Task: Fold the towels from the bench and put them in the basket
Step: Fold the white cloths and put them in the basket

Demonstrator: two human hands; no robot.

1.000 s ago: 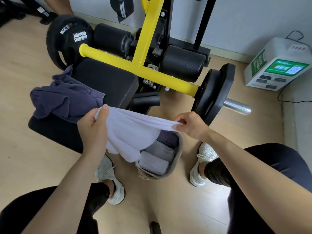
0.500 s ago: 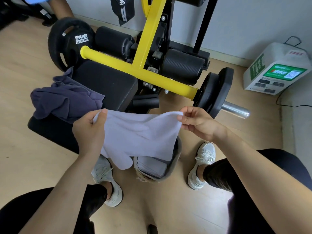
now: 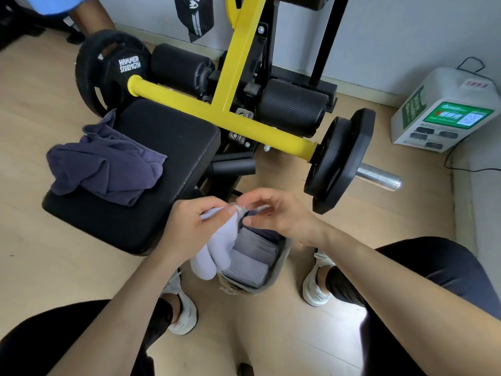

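A white towel hangs doubled over from my left hand, which pinches its top corners. My right hand is right beside the left, fingertips touching the same corners at the top. The towel dangles over the left side of a grey basket on the floor between my feet, with several folded grey towels inside. A crumpled dark purple towel lies on the left part of the black bench pad.
The bench belongs to a yellow-framed weight machine with black plates and a steel bar end at right. A white charging box stands by the wall. Another person's leg is at the top left.
My hands came together, bringing the spread white towel's two corners into one pinch. The towel now hangs folded in half instead of stretched between the hands.
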